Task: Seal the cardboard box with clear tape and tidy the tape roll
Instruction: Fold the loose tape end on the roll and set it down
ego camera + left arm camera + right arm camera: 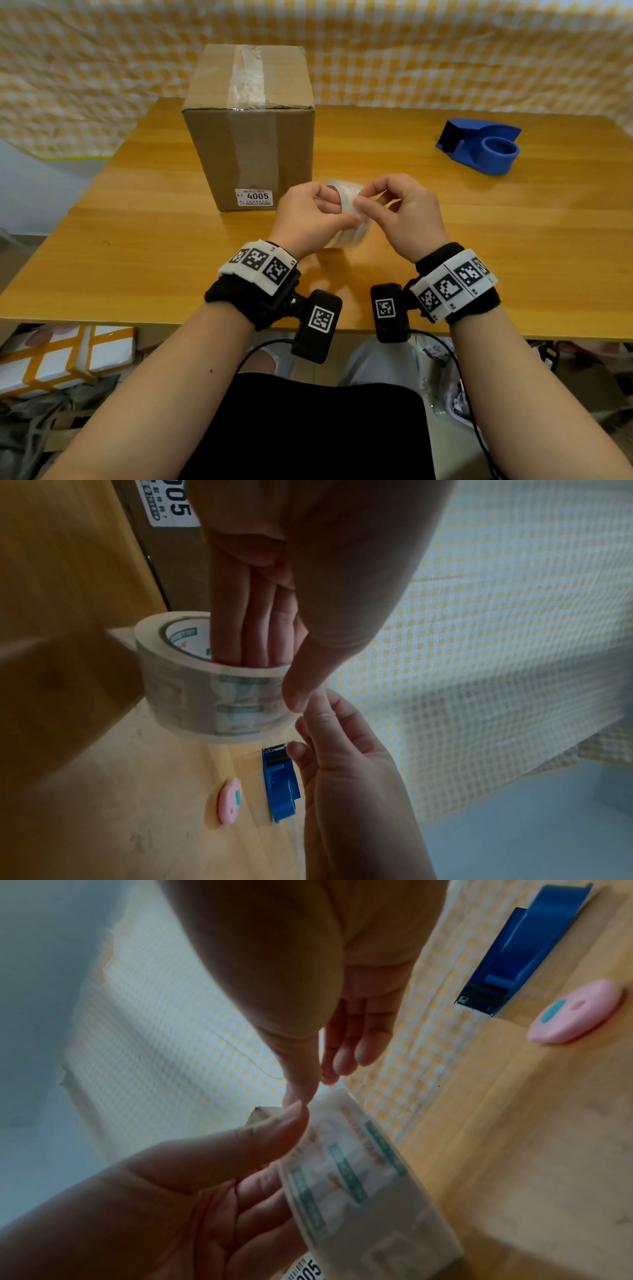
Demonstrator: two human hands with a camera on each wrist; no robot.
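Wooden counter (479,222) carried the cardboard box (251,137); just before it, the left hand (308,219) held the light, slick tape roll (212,693) through its core, right hand (407,216) pinching at its rim, probably the sticky free end

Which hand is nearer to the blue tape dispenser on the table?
The right hand. The blue tape dispenser lies beyond it on its side, while the left hand, across the tape roll, is farther away.
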